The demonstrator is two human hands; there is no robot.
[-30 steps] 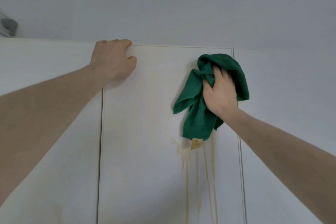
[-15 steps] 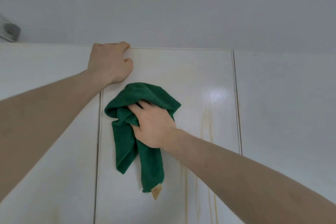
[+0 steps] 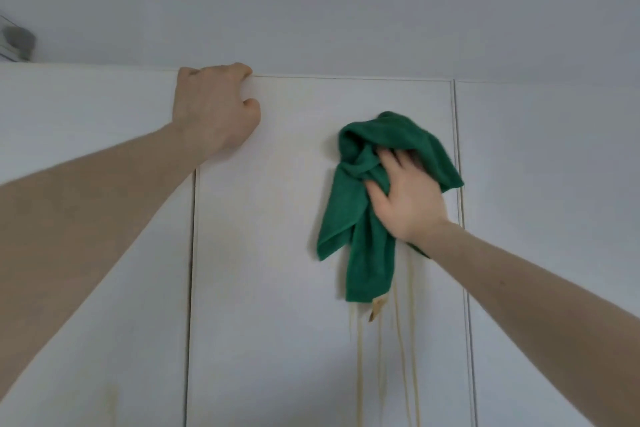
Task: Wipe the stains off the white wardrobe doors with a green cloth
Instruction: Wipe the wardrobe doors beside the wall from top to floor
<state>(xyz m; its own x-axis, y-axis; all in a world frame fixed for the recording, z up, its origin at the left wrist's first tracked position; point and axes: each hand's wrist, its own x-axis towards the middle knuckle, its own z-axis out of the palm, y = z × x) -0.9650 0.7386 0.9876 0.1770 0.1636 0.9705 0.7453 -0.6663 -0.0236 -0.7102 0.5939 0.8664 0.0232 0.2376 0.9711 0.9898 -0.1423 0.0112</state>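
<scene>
Head view looks up at 3 white wardrobe doors below a pale wall. On the middle door (image 3: 277,253), the right hand (image 3: 403,199) presses a green cloth (image 3: 363,218) flat against the panel, high on its right half, close to the seam with the right door (image 3: 554,218). Its fingers (image 3: 389,163) dig into the bunched folds and its thumb (image 3: 375,192) hooks round a twist of fabric, so the hand grips the cloth while pushing it on the door. The top of the cloth is crumpled above the fingers; 2 loose tails hang below the hand, the longer one ending in a small tan tag (image 3: 376,309).

Thin yellowish stains (image 3: 360,367) run down the middle door from just under the cloth to the bottom edge of the view, as several narrow vertical streaks side by side.

The left hand (image 3: 214,107) is at the top left corner of the middle door, over the seam with the left door (image 3: 86,135). Its fingers curl over the top edge of the doors and its thumb rests on the front face, so it holds that edge. Both forearms are bare.

A grey fixture (image 3: 17,42) sits on the wall at far left, above the left door.
</scene>
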